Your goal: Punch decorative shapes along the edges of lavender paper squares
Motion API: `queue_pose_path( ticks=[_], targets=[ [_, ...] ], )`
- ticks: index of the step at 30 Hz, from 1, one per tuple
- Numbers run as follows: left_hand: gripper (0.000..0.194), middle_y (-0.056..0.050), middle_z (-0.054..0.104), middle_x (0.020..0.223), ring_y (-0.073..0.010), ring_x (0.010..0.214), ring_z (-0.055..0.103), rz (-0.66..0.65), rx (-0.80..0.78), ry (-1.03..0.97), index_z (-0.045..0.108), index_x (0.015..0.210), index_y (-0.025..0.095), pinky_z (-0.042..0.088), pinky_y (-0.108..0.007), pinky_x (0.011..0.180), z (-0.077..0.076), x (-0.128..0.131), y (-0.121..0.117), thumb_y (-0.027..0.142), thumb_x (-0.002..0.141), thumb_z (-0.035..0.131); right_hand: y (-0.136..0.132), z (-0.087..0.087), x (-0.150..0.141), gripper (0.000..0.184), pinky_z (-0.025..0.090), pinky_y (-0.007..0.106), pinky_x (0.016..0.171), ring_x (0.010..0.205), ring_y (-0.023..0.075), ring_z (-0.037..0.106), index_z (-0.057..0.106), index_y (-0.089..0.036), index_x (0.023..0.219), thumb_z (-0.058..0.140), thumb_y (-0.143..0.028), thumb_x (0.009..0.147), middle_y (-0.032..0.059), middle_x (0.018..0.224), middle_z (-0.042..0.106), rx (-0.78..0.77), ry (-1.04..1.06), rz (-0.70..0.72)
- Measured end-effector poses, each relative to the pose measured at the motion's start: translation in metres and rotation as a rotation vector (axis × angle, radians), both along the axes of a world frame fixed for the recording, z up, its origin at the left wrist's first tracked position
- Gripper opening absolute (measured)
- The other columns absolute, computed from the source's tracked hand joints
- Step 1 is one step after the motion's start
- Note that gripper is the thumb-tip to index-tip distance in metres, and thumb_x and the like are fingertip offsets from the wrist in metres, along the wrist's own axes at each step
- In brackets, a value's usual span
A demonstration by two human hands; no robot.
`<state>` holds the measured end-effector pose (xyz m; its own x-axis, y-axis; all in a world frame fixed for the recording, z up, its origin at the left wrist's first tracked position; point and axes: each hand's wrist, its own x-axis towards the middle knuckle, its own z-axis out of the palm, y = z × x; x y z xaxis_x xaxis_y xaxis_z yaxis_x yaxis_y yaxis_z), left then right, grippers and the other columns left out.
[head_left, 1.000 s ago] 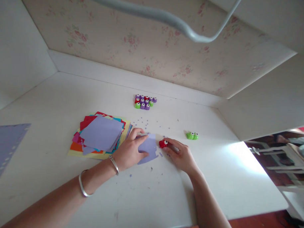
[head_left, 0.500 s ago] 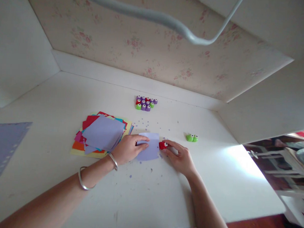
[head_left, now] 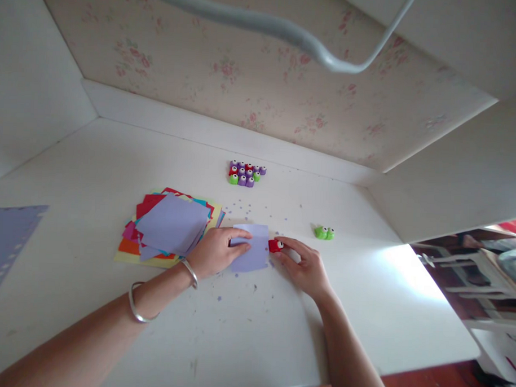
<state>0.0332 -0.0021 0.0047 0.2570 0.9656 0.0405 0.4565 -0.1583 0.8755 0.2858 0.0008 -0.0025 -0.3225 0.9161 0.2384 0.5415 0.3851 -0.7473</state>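
Note:
A small sheet of light purple paper (head_left: 258,251) lies on the white desk in front of me. Its left part is pinched by the thumb and fingers of my left hand (head_left: 217,249), which wears silver bangles at the wrist. Against the sheet's right edge sits a small red craft punch (head_left: 275,246). My right hand (head_left: 303,265) grips that punch between thumb and fingers. Tiny purple punched-out paper shapes (head_left: 219,298) are scattered around the sheet.
A pile of coloured paper (head_left: 174,221) lies to the left, with a larger purple sheet with punched edges (head_left: 10,247) farther left. Several purple, red and green punches (head_left: 242,172) stand grouped at the back. Two green punches (head_left: 325,233) sit at right on the desk (head_left: 364,310).
The whole view has shifted very slightly. Both hands keep their hold, and the paper and the red punch stay together in nearly the same place.

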Motion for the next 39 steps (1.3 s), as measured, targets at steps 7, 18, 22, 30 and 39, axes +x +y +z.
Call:
queue_pose_path(
  ticks=[7, 18, 22, 30, 39],
  targets=[
    [0.022, 0.002, 0.074, 0.105, -0.0155, 0.095, 0.07, -0.002, -0.007, -0.018, 0.072, 0.104, 0.023, 0.051, -0.023, 0.088, -0.002, -0.0006, 0.0003, 0.03, 0.084, 0.065, 0.0002, 0.0045, -0.001, 0.024, 0.053, 0.033, 0.091, 0.1, 0.0199, 0.067, 0.069, -0.026, 0.11, 0.067, -0.028, 0.087, 0.004, 0.109, 0.072, 0.048, -0.02, 0.031],
    [0.022, 0.002, 0.074, 0.105, -0.0158, 0.096, 0.07, -0.009, -0.004, -0.014, 0.072, 0.104, 0.024, 0.052, -0.023, 0.087, -0.0051, 0.0005, 0.0013, 0.03, 0.084, 0.065, -0.0009, 0.0026, -0.0035, 0.023, 0.054, 0.036, 0.091, 0.101, 0.0208, 0.067, 0.069, -0.026, 0.11, 0.065, -0.028, 0.088, 0.0053, 0.109, 0.071, 0.07, -0.023, 0.076],
    [0.022, 0.002, 0.075, 0.105, -0.0159, 0.095, 0.07, -0.013, -0.003, 0.005, 0.073, 0.103, 0.024, 0.052, -0.023, 0.087, -0.0022, 0.0007, 0.0005, 0.029, 0.084, 0.065, -0.0016, 0.002, -0.0032, 0.023, 0.055, 0.038, 0.09, 0.101, 0.0217, 0.067, 0.069, -0.026, 0.111, 0.063, -0.029, 0.089, 0.0068, 0.11, 0.071, 0.083, -0.055, 0.087],
    [0.023, 0.002, 0.075, 0.105, -0.0163, 0.095, 0.07, -0.016, -0.021, 0.03, 0.073, 0.104, 0.024, 0.052, -0.024, 0.089, 0.0019, 0.0014, 0.0001, 0.029, 0.083, 0.065, -0.0016, 0.001, -0.0027, 0.023, 0.055, 0.038, 0.09, 0.102, 0.0217, 0.067, 0.069, -0.026, 0.111, 0.062, -0.029, 0.089, 0.0066, 0.112, 0.07, 0.099, -0.071, 0.082],
    [0.022, 0.002, 0.075, 0.105, -0.0166, 0.096, 0.07, -0.029, 0.003, 0.044, 0.073, 0.103, 0.024, 0.051, -0.025, 0.091, 0.0021, 0.002, -0.0005, 0.028, 0.084, 0.064, -0.002, -0.0013, -0.0065, 0.026, 0.055, 0.041, 0.092, 0.104, 0.0222, 0.066, 0.068, -0.028, 0.114, 0.061, -0.029, 0.09, 0.0053, 0.113, 0.07, 0.081, -0.094, 0.101]
  ],
)
